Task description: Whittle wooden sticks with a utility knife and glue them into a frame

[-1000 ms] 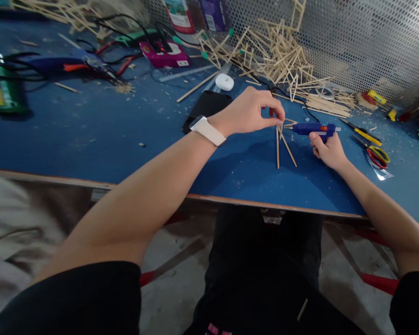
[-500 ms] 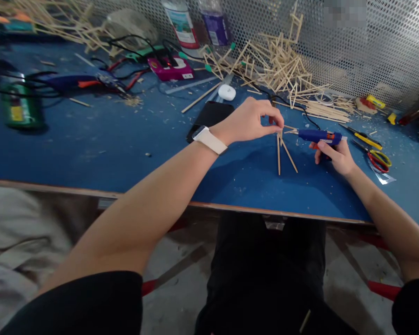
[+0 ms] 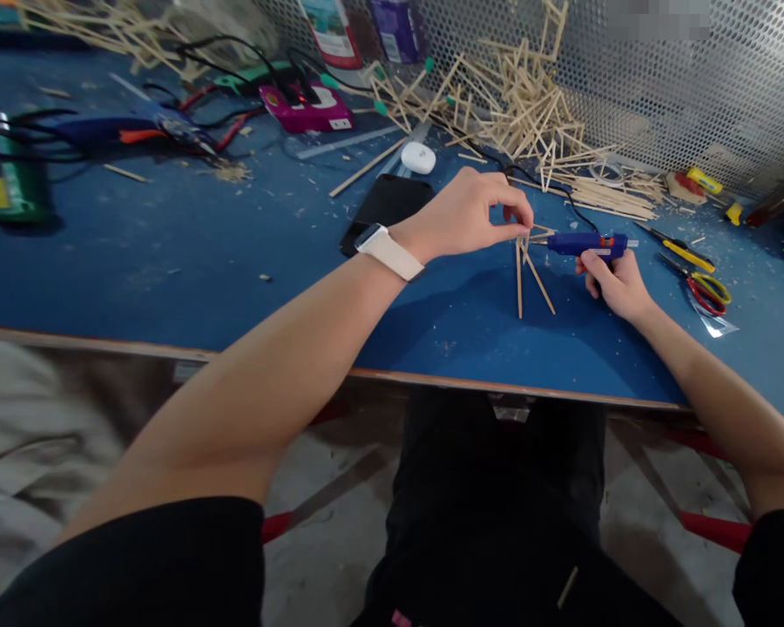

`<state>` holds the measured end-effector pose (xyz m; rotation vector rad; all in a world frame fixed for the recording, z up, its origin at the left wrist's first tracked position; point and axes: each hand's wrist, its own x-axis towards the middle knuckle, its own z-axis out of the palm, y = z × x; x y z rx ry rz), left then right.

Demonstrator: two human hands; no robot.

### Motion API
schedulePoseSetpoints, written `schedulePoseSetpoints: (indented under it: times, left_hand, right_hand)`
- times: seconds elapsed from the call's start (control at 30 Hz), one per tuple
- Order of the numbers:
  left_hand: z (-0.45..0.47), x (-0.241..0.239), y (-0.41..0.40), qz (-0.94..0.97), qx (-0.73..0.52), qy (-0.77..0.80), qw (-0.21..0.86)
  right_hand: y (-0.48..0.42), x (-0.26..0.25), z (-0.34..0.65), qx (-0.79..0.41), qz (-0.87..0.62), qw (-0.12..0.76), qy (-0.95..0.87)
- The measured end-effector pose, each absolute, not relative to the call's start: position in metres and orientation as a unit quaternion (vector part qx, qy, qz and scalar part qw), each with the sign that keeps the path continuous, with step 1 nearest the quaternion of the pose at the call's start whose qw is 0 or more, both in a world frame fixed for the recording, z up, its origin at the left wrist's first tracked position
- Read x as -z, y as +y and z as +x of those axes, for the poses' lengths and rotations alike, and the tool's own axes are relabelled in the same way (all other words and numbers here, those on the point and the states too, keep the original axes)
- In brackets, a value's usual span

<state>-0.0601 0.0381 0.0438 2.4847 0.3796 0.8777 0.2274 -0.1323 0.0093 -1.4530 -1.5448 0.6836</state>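
Observation:
My left hand [image 3: 471,212], with a white watch on the wrist, pinches the top of a small frame of thin wooden sticks [image 3: 526,277] that stands on the blue table [image 3: 170,261]. My right hand [image 3: 612,280] is wrapped round the grip of a blue glue gun [image 3: 584,244]. The gun's nozzle points left and meets the sticks just below my left fingertips. The gun's black cord runs back toward the stick pile.
A big pile of wooden sticks [image 3: 529,104] lies at the back against a perforated metal wall. A black phone [image 3: 387,205] and a white case [image 3: 418,158] sit behind my left hand. Scissors [image 3: 702,287] and a yellow cutter [image 3: 676,248] lie right. Cables and tools clutter the back left.
Both hands stay on the sticks and the glue gun. My right hand shifted slightly on the gun's grip. The view bobbed a little.

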Motion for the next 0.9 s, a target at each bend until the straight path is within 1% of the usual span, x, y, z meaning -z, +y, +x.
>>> schedulePoseSetpoints:
  times: [0.17, 0.9]
  left_hand:
    - [-0.0602, -0.0441, 0.0390, 0.905, -0.321, 0.140, 0.240]
    - [-0.0602, -0.0445, 0.0388, 0.905, -0.320, 0.142, 0.243]
  right_hand:
    - [-0.1294, -0.0082, 0.2263, -0.279, -0.579, 0.454, -0.617]
    - [-0.1246, -0.0039, 0.2279, -0.284, -0.586, 0.455, -0.608]
